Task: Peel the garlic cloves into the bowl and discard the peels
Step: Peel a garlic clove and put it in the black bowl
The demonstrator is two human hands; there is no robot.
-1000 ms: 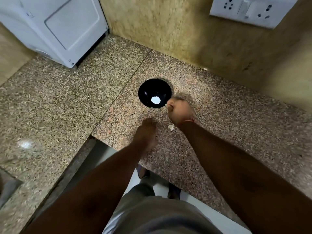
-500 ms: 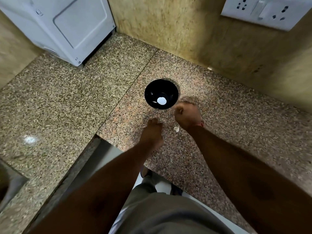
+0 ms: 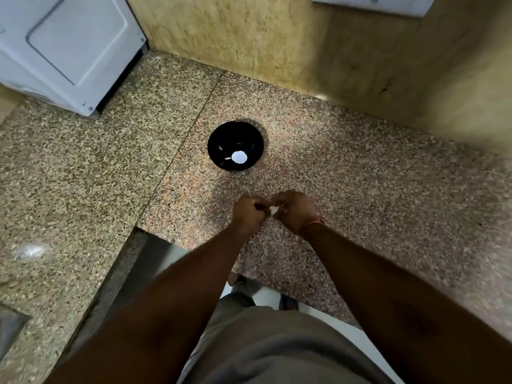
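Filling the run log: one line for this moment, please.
phase: peeling | left hand + right hand: both pinch garlic clove above counter | black bowl: apart from hands, contents unclear

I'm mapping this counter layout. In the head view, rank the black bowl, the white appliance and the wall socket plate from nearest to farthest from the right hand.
Measured from the right hand:
1. Black bowl: just beyond the hand, slightly left, on the counter.
2. Wall socket plate: far ahead and right, on the wall.
3. White appliance: far left corner.

Places 2 and 3 are fairly close; the bowl is plainly nearest.
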